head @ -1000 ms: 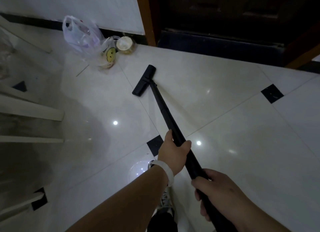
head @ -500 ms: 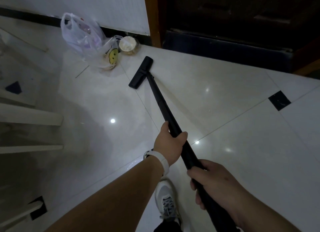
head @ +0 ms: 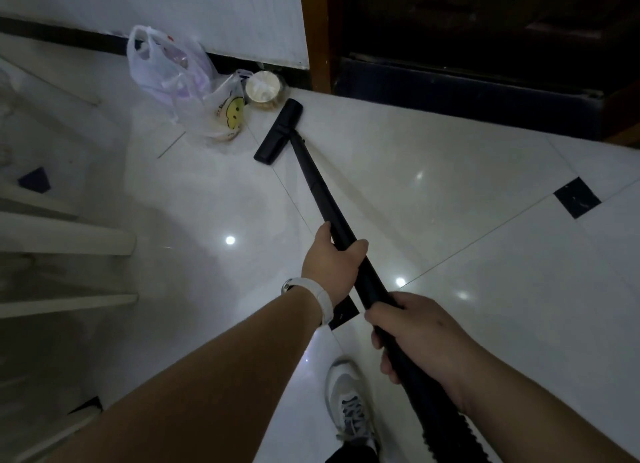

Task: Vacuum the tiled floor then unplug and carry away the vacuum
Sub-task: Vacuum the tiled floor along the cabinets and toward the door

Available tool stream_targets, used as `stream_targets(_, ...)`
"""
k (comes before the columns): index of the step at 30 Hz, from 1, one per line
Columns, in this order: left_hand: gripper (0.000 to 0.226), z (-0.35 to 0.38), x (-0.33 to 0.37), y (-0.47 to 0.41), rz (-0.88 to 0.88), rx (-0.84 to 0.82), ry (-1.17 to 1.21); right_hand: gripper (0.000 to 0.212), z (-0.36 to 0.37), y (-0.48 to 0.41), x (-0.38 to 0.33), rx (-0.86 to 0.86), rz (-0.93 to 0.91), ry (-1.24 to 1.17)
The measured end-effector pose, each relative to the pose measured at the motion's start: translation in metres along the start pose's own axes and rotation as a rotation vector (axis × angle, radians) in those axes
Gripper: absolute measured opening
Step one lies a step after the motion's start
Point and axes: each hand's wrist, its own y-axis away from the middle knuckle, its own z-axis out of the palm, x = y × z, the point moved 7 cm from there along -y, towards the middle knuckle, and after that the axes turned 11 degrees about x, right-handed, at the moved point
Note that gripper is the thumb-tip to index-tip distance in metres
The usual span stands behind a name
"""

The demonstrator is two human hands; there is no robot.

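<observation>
Hands both wrapped round long black vacuum wand (head: 322, 192): L hand (head: 330, 265) further fwd, R hand (head: 415, 334) behind it at 5 o'clock. Flat black floor nozzle (head: 277, 131) lies on glossy white tiled floor (head: 450, 203) at 11 o'clock, just beside translucent plastic bags (head: 180, 81) & round tin (head: 263, 90).

No legible words, brands or numbers. Only one printed sign: a yellow smiley face (head: 236, 111) with dark eyes and mouth, on the small clear plastic bag (head: 216, 119) lying on the floor (head: 415, 185) just beside the larger white bag (head: 162, 64). Dark lettering curved above the face, too blurred to read. Small red mark near the larger bag's handle, unreadable too.
</observation>
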Motion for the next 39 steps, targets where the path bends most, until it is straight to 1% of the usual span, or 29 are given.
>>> stream_targets(5,0.075,0.005,-0.001,0.004,0.017,0.006,-0.017,0.011,-0.005,0.002,0.005,-0.013,0.004,-0.022)
stream_targets(8,0.074,0.014,-0.002,0.016,0.022,-0.002,-0.026,0.012,-0.017,0.008,0.013,0.000,-0.003,-0.017)
stream_targets(13,0.073,0.038,-0.001,0.043,0.019,-0.020,-0.031,0.020,-0.046,0.022,0.028,0.024,-0.001,-0.005)
stream_targets(17,0.075,0.062,-0.009,0.068,0.006,-0.061,-0.036,0.019,-0.072,0.033,0.050,0.029,-0.015,0.040)
stream_targets(20,0.075,0.081,-0.014,0.093,0.022,-0.103,-0.109,0.017,-0.095,0.044,0.073,0.030,-0.007,0.032)
stream_targets(23,0.066,0.102,-0.019,0.120,0.027,-0.129,-0.162,0.016,-0.120,0.056,0.095,0.036,-0.011,0.038)
stream_targets(27,0.044,0.135,-0.024,0.153,0.015,-0.121,-0.197,0.016,-0.156,0.069,0.124,0.053,-0.012,0.031)
stream_targets(31,0.029,0.174,-0.027,0.190,0.023,-0.123,-0.205,0.019,-0.195,0.085,0.151,0.086,-0.030,0.040)
stream_targets(35,0.030,0.215,-0.033,0.227,0.052,-0.148,-0.215,0.018,-0.236,0.102,0.182,0.113,-0.029,0.024)
stream_targets(39,0.024,0.255,-0.043,0.266,0.058,-0.188,-0.203,0.019,-0.275,0.118,0.218,0.144,-0.012,-0.018)
